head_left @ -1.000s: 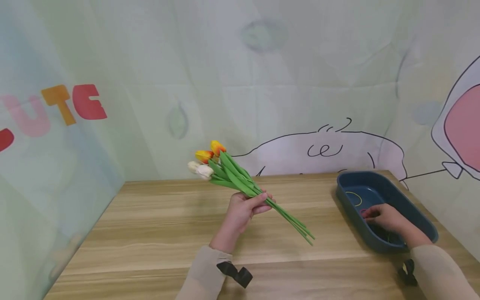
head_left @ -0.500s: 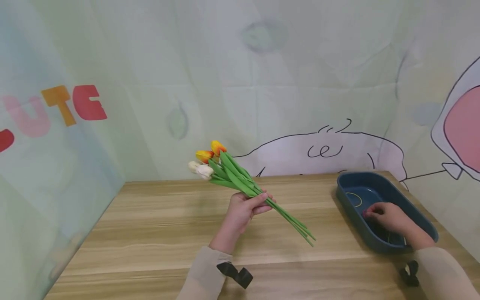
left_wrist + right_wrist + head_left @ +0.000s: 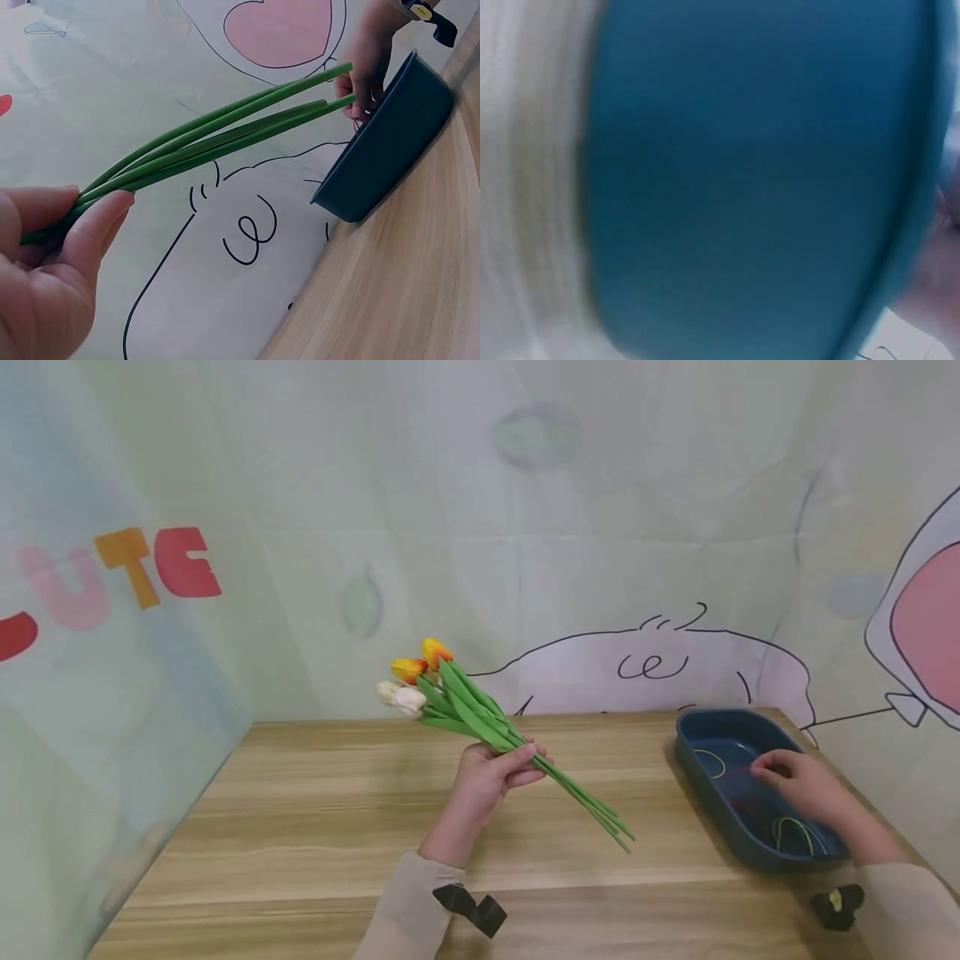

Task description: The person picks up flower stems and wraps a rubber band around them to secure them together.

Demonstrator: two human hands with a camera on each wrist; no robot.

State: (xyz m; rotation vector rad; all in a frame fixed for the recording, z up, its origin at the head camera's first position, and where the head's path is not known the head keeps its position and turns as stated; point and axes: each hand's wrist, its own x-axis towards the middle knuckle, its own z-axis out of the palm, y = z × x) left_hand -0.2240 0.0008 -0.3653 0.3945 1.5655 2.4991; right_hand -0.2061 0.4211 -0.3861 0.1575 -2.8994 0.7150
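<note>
- Your left hand [image 3: 491,777] sits nearest you, a little left of the table's middle, with its fingers curled round the green stems of a bunch of artificial tulips [image 3: 480,718] and gripping them firmly.
- From that hand, the flower heads (two orange-yellow, two white) point toward 11 o'clock and are raised off the wooden table [image 3: 300,827]; the cut stem ends trail toward 4 o'clock, just above the tabletop.
- In the left wrist view your thumb and fingers [image 3: 97,225] close over the stems [image 3: 225,135], which fan out past the grip toward the tray.
- A black strap [image 3: 471,906] shows at your left cuff, at the near edge of the head view.
- Your right hand [image 3: 802,781] is at about 3 o'clock from the bunch, well apart from it, reaching down into a dark blue oval tray [image 3: 693,768]. Its fingertips are bent toward something reddish on the tray floor; I cannot tell whether they pinch it.
- Inside the tray lie thin rubber bands: a yellowish one [image 3: 708,762] toward the far end and a yellow-green pair [image 3: 798,831] toward the near end, just beside your wrist.
- The right wrist view is a blur of the blue tray wall [image 3: 742,180] (nothing finer can be read there).
- Farthest off, a pale printed backdrop [image 3: 525,527] hangs behind the table, with coloured letters at 10 o'clock and a line-drawn cartoon at 1 o'clock.
</note>
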